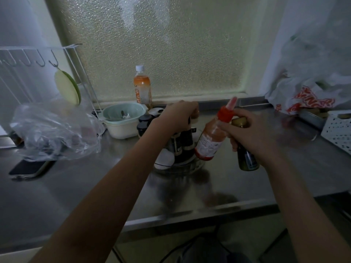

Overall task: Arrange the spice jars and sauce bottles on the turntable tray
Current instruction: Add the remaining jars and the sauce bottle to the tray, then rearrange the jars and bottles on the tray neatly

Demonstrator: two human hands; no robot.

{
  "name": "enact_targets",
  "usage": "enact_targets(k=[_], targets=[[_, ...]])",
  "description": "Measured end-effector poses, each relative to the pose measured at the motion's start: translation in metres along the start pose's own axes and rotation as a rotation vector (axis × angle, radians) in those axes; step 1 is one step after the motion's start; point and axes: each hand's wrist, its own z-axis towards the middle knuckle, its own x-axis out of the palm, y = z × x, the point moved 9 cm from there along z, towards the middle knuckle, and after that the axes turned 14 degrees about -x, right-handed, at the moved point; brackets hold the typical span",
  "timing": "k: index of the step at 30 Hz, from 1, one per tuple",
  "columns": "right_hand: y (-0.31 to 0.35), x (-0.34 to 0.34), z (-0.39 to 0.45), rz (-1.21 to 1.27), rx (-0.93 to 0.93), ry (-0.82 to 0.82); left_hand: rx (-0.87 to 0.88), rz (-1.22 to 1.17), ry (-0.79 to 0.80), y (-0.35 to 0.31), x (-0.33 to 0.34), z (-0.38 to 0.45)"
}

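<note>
So the right hand (252,135) grips both a red-capped sauce bottle (210,141) and a dark jar (247,160), bottle tilted, its base just right of the tray (180,166). Left hand (180,116) curls over a dark bottle (182,143) standing on the tray. Labels too blurry to read.

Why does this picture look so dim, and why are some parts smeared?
In the head view, the only light comes through the frosted window behind, so the arms and the steel counter sit in shade. The right hand and its two bottles look soft with motion blur, as does the printed bag. The wide lens bends the counter's front edge, and the steel carries blurry dark reflections.
</note>
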Motion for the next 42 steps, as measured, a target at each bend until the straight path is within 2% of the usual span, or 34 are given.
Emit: enact_targets(k=[3, 5, 8, 10, 13, 16, 18, 20, 22, 23, 25, 27, 30, 34, 37, 42], targets=[[0.001, 0.0, 0.001, 0.021, 0.006, -0.016, -0.001, 0.042, -0.062, -0.003, -0.007, -0.005], [0.003, 0.002, 0.002, 0.045, 0.013, -0.019, 0.016, -0.135, -0.056, -0.007, -0.016, -0.015], [0.005, 0.007, 0.007, 0.113, 0.033, -0.05, 0.093, -0.501, 0.112, -0.021, -0.014, -0.04], [0.004, 0.013, 0.011, 0.164, 0.073, -0.074, 0.074, -0.559, 0.215, -0.026, -0.003, -0.049], [0.003, 0.026, 0.014, 0.21, 0.11, -0.082, 0.043, -0.491, 0.072, -0.02, -0.006, -0.046], [0.003, 0.022, 0.016, 0.116, 0.078, -0.115, 0.006, -0.568, 0.003, -0.015, -0.008, -0.047], [0.002, 0.009, 0.018, 0.05, 0.062, -0.158, -0.069, -0.539, -0.038, -0.008, -0.007, -0.044], [0.0, -0.002, 0.022, -0.014, 0.048, -0.181, -0.081, -0.338, -0.113, -0.011, -0.005, -0.036], [-0.001, -0.007, 0.026, -0.1, 0.022, -0.165, -0.076, -0.019, -0.157, -0.018, 0.002, -0.025], [-0.001, -0.008, 0.027, -0.139, 0.014, -0.154, -0.101, 0.112, -0.157, -0.018, 0.006, -0.019], [0.0, -0.008, 0.029, -0.177, 0.014, -0.14, -0.156, 0.221, -0.116, -0.014, 0.013, -0.01], [-0.002, -0.01, 0.03, -0.157, 0.021, -0.137, -0.161, 0.184, -0.082, -0.011, 0.015, -0.004], [-0.007, -0.007, 0.03, -0.108, 0.043, -0.137, -0.125, -0.02, -0.066, -0.008, 0.003, -0.005], [-0.016, 0.003, 0.038, -0.1, 0.024, -0.136, -0.147, -0.298, -0.218, 0.007, -0.046, -0.011], [-0.025, 0.015, 0.047, -0.14, 0.021, -0.093, -0.114, -0.334, -0.244, 0.007, -0.065, -0.011], [-0.037, 0.038, 0.044, -0.211, 0.03, 0.096, -0.104, -0.298, -0.252, 0.006, -0.057, -0.01]])
